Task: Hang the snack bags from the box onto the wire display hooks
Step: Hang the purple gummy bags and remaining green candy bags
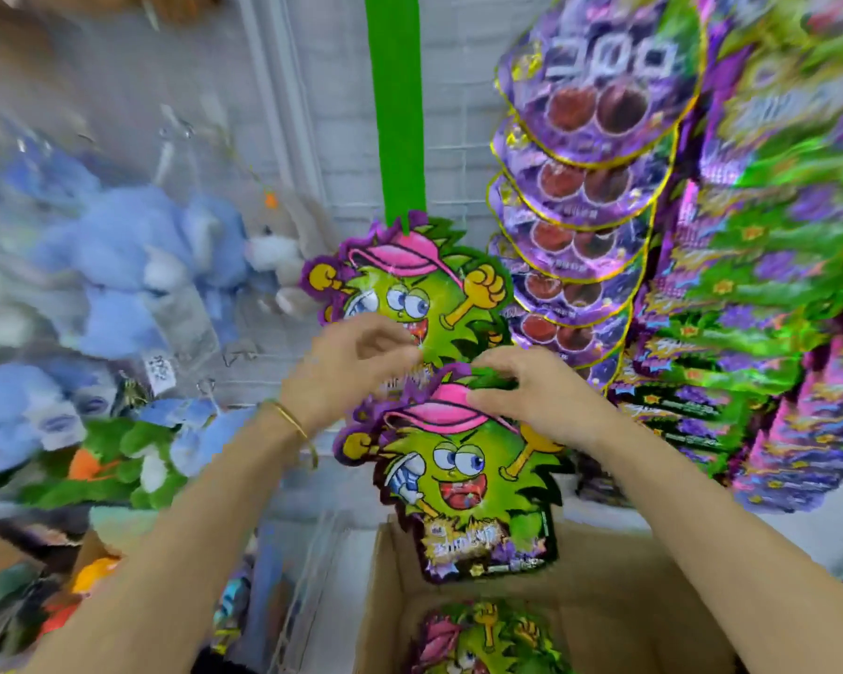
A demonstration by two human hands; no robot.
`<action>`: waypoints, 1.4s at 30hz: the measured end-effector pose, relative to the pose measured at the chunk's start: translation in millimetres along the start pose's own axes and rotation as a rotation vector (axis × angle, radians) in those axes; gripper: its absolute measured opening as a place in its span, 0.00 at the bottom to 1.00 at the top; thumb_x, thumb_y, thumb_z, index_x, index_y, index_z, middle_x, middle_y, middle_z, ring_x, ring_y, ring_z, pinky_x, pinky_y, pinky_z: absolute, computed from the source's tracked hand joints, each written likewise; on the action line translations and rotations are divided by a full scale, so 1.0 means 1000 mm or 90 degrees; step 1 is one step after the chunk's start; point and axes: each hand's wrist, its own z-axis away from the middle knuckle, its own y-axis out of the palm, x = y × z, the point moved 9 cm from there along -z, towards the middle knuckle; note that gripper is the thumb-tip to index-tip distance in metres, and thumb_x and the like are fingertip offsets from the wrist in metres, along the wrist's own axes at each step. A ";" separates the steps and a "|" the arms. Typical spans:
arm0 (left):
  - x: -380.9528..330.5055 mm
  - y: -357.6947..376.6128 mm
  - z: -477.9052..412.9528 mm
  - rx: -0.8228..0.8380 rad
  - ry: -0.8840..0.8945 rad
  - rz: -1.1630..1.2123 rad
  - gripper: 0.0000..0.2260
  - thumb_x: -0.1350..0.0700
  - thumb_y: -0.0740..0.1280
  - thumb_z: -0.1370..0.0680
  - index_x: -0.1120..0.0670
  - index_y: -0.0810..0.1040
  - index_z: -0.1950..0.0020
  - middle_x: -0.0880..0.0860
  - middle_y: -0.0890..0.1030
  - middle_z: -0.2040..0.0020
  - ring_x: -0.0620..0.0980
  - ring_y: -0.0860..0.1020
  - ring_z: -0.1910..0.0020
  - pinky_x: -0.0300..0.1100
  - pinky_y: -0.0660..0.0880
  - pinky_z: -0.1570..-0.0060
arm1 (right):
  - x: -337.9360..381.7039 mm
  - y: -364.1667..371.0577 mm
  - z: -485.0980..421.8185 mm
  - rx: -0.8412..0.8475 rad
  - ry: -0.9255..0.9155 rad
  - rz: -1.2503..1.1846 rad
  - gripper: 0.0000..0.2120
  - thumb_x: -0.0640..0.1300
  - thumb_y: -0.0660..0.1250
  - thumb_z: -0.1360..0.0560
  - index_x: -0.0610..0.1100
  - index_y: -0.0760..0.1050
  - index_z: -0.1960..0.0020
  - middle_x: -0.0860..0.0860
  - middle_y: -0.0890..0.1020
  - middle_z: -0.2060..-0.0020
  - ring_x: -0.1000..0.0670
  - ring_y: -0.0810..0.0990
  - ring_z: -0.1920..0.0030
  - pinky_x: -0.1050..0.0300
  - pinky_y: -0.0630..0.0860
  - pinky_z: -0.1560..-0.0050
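Note:
A green monster-shaped snack bag with a pink cap hangs upright in front of me, and both hands pinch its top edge. My left hand grips the upper left, with a gold bangle on its wrist. My right hand holds the upper right by the cap. A second identical bag hangs just above and behind, below a green strip on the white wire grid. The hook itself is hidden behind my fingers. An open cardboard box below holds more of the same bags.
Rows of purple grape-candy bags hang overlapping on the right, with green, purple and pink packets beyond them. Blue plush toys in clear wrap and green plush fill the left side.

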 end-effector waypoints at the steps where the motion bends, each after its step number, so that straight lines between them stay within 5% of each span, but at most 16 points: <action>1: -0.018 -0.023 -0.015 -0.082 0.025 0.020 0.05 0.62 0.68 0.27 0.54 0.76 0.53 0.49 0.78 0.61 0.36 0.75 0.66 0.31 0.74 0.60 | 0.011 -0.012 -0.010 -0.020 -0.015 0.012 0.14 0.43 0.70 0.27 0.38 0.77 0.44 0.53 0.76 0.56 0.54 0.74 0.53 0.63 0.67 0.53; 4: -0.061 -0.073 -0.057 -0.256 0.068 0.026 0.13 0.62 0.65 0.24 0.61 0.72 0.40 0.53 0.76 0.53 0.39 0.75 0.60 0.26 0.71 0.59 | 0.044 -0.043 -0.040 -0.074 -0.061 0.042 0.10 0.43 0.69 0.26 0.41 0.79 0.47 0.55 0.75 0.63 0.55 0.73 0.60 0.60 0.67 0.57; 8: -0.081 -0.083 -0.105 -0.241 0.031 0.030 0.17 0.57 0.65 0.23 0.62 0.71 0.37 0.58 0.76 0.48 0.51 0.76 0.51 0.44 0.74 0.48 | 0.083 -0.074 -0.073 -0.149 -0.099 0.129 0.09 0.44 0.66 0.25 0.41 0.79 0.48 0.53 0.71 0.67 0.52 0.70 0.59 0.58 0.61 0.60; 13: -0.100 -0.090 -0.119 -0.244 0.067 0.001 0.06 0.55 0.65 0.23 0.58 0.75 0.52 0.52 0.74 0.65 0.45 0.70 0.67 0.32 0.68 0.67 | 0.102 -0.103 -0.101 -0.284 -0.068 0.206 0.09 0.46 0.64 0.25 0.41 0.77 0.50 0.43 0.81 0.58 0.43 0.77 0.53 0.55 0.64 0.59; 16: -0.104 -0.091 -0.121 -0.215 0.071 -0.052 0.12 0.54 0.63 0.22 0.57 0.72 0.64 0.50 0.66 0.72 0.44 0.64 0.73 0.31 0.59 0.77 | 0.111 -0.112 -0.111 -0.328 -0.050 0.248 0.10 0.47 0.63 0.24 0.42 0.75 0.48 0.40 0.81 0.51 0.40 0.77 0.48 0.52 0.70 0.55; 20: -0.106 -0.092 -0.121 -0.189 0.034 -0.035 0.14 0.52 0.63 0.22 0.57 0.75 0.65 0.54 0.73 0.68 0.47 0.70 0.68 0.36 0.66 0.68 | 0.117 -0.115 -0.120 -0.361 -0.033 0.295 0.11 0.49 0.61 0.23 0.43 0.74 0.47 0.40 0.80 0.50 0.39 0.77 0.47 0.50 0.72 0.55; 26: -0.110 -0.091 -0.121 -0.174 -0.036 -0.092 0.15 0.49 0.61 0.22 0.60 0.77 0.57 0.61 0.77 0.54 0.55 0.74 0.56 0.43 0.70 0.57 | 0.118 -0.116 -0.124 -0.366 -0.013 0.319 0.10 0.46 0.61 0.23 0.41 0.72 0.46 0.38 0.80 0.50 0.37 0.78 0.48 0.51 0.69 0.58; 31: -0.096 -0.091 -0.122 -0.184 -0.060 -0.039 0.16 0.45 0.62 0.23 0.58 0.78 0.51 0.55 0.76 0.55 0.49 0.72 0.64 0.36 0.65 0.66 | 0.108 -0.105 -0.122 -0.333 -0.015 0.306 0.10 0.46 0.61 0.22 0.40 0.72 0.46 0.37 0.80 0.51 0.37 0.78 0.48 0.48 0.73 0.55; 36: -0.083 -0.088 -0.114 -0.199 -0.006 -0.037 0.15 0.47 0.60 0.22 0.55 0.75 0.63 0.51 0.74 0.65 0.51 0.71 0.61 0.41 0.66 0.62 | 0.099 -0.095 -0.121 -0.286 -0.005 0.337 0.13 0.49 0.61 0.22 0.40 0.72 0.44 0.38 0.80 0.49 0.37 0.77 0.47 0.48 0.73 0.54; 39: -0.077 -0.083 -0.103 -0.215 0.046 0.003 0.07 0.54 0.61 0.22 0.55 0.77 0.51 0.48 0.75 0.61 0.42 0.73 0.63 0.27 0.70 0.65 | 0.097 -0.092 -0.120 -0.272 -0.006 0.384 0.14 0.52 0.61 0.22 0.42 0.72 0.44 0.41 0.80 0.48 0.38 0.78 0.46 0.50 0.72 0.55; 42: -0.070 -0.081 -0.096 -0.233 0.073 0.011 0.12 0.60 0.62 0.23 0.57 0.74 0.40 0.53 0.77 0.52 0.40 0.74 0.58 0.19 0.68 0.63 | 0.097 -0.091 -0.118 -0.275 -0.009 0.384 0.16 0.53 0.61 0.23 0.42 0.71 0.43 0.41 0.80 0.48 0.38 0.78 0.46 0.49 0.72 0.55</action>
